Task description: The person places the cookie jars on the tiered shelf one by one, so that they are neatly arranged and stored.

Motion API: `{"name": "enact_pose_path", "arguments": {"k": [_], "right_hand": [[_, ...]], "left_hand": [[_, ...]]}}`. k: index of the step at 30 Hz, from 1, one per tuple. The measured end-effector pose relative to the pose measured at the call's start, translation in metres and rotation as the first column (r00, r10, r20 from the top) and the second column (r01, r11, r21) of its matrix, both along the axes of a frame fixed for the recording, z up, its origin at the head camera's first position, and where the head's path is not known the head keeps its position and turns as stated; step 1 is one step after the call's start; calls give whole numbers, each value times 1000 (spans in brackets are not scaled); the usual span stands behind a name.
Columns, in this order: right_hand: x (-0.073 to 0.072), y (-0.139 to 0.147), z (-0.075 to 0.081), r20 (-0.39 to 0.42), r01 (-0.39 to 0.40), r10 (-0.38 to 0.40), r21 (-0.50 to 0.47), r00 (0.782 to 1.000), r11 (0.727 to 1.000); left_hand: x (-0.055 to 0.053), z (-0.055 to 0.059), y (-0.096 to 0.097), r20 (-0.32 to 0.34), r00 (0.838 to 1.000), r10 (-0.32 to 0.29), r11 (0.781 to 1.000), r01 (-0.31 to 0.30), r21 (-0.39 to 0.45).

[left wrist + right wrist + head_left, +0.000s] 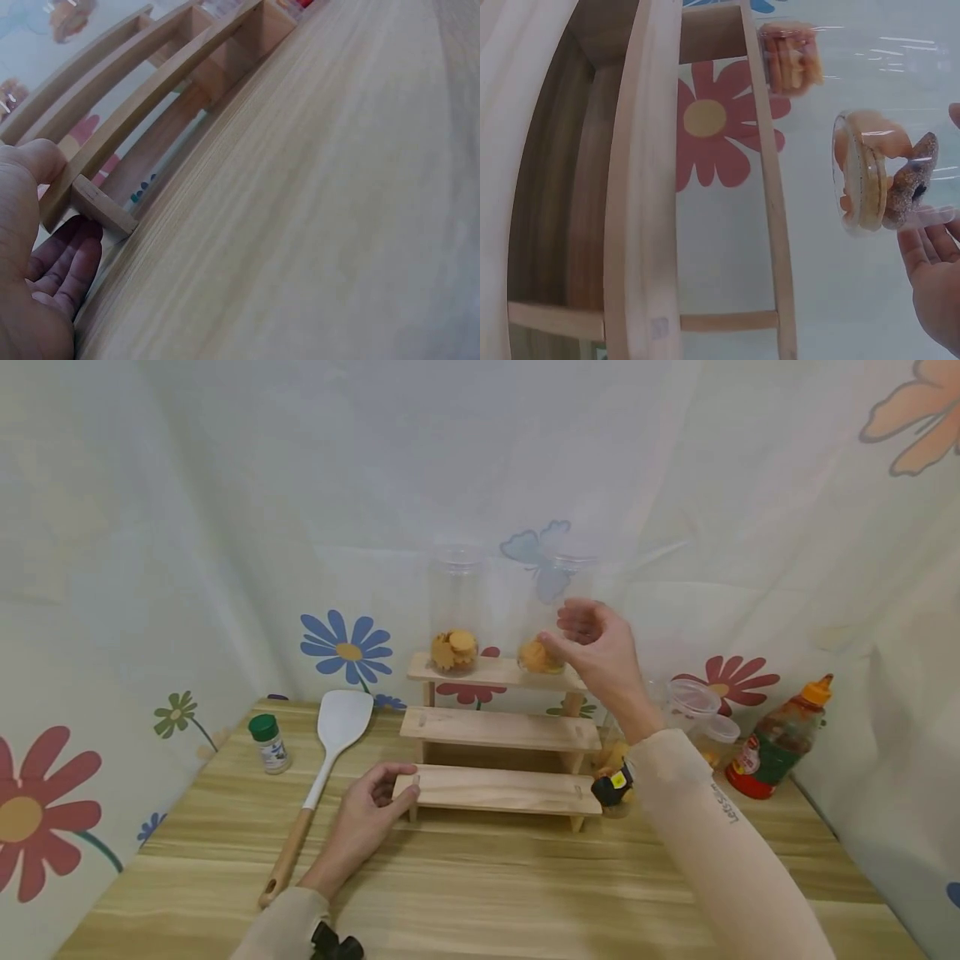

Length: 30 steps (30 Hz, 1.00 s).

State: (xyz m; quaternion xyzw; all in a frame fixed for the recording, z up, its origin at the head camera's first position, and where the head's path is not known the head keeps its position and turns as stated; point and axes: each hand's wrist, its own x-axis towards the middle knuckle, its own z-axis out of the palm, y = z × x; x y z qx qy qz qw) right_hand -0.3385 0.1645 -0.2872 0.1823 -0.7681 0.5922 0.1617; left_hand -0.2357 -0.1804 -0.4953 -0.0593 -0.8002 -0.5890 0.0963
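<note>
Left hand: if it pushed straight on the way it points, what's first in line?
The left hand would likely meet the bottom step at its left end; it appears to grip there, though fingertip contact is partly unclear.

The right hand (936, 289), reaching in at the right edge, is gripping a clear jar (946, 169) containing round biscuits (870, 180) and a grainy brown piece (915, 180); a gap is showing between the jar's base and the top board (772, 195) of a tiered wooden stand (645, 225). A second jar (862, 56) is standing on that board. Between two boards, a red flower (705, 118) is showing on the pale backdrop (832, 292).
</note>
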Motion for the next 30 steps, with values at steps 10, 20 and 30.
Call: {"name": "enact_pose_path", "arguments": {"k": [10,20,30], "right_hand": [[-15,-23,-12,33,17,-19,38,999,999],[-19,-35,-22,73,0,-1,14,997,1000],[-22,-40,-27,79,44,-47,37,996,998]], "left_hand": [[-1,-1,1,1,1000,-7,1000,7,12],[0,-1,2,11,1000,-2,1000,2,12],[-1,-1,0,3,1000,-7,1000,7,18]]}}
